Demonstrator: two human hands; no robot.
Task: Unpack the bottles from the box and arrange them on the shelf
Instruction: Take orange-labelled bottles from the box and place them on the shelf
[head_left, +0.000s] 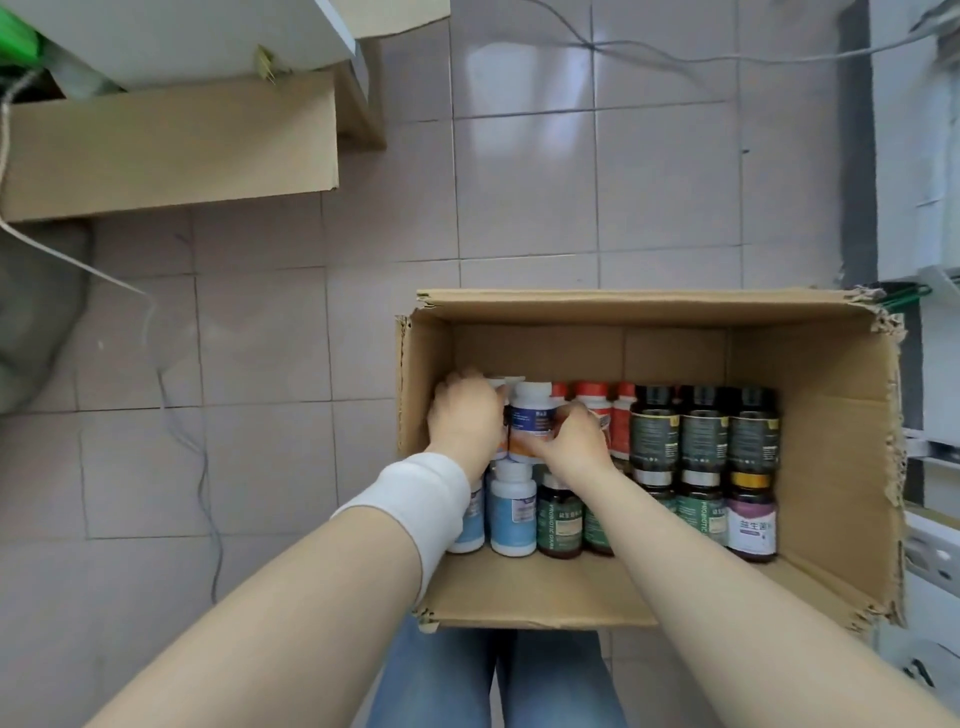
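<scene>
1. The left hand (465, 415) reaches into the back left corner of the box (821, 493). Its fingers are curled over a white-capped bottle (497, 384), though the hand hides how firm the hold is.
2. Between the hands stands a white bottle with a navy and orange label (530, 423), seemingly a little higher than its neighbours.
3. The right hand (569, 441) is clamped on that labelled bottle, thumb and fingers wrapped round its lower half.
4. Just beside are red-capped bottles (589, 395). Lift straight up, one bottle per hand, so neither hand tips them.
5. Dark bottles (701, 431) stand packed at the right. The box looks nearly full, so unpacking is probably at an early stage.
6. The white racking (935, 374) at the far right may be the shelf, but I cannot tell.
</scene>
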